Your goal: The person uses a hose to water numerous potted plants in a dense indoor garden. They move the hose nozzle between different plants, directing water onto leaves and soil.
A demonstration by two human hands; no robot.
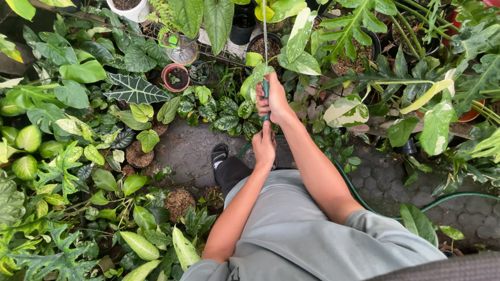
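My right hand (273, 98) grips the end of a green garden hose (265, 91), held out in front of me. A thin jet of water (264, 18) shoots from the hose end toward the potted plants at the back. My left hand (264, 145) holds the same hose a little lower, just behind the right hand. The rest of the hose (448, 199) curves along the paved ground to my right. Both arms are bare and I wear a grey shirt.
Dense leafy potted plants surround a narrow paved path (187, 149). My foot in a dark sandal (219, 155) stands on it. A white pot (128, 6), a small red pot (175, 76) and dark pots (264, 46) sit at the back. Variegated leaves (436, 127) crowd the right.
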